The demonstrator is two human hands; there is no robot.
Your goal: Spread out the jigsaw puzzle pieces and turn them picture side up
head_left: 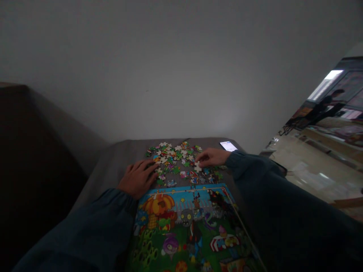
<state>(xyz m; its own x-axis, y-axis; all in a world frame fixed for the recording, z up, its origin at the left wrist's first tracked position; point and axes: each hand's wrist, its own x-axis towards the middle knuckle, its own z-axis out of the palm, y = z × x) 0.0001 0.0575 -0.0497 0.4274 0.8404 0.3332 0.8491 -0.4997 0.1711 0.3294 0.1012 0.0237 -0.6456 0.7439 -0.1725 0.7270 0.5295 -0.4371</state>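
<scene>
The right hand (211,157) is pinching a pale jigsaw piece (197,167). The left hand (138,178) is lying open, fingers released beside loose pieces (170,158).

The view is dim, with the puzzle (187,230) lying in murky shade. Just beyond it, the phone (228,146) glows bright, and a pale patch lights the wall (221,124). Right of the puzzle, a ceiling light (333,74) burns white, with glare on the floor (320,177); the edges bow with distortion.
</scene>
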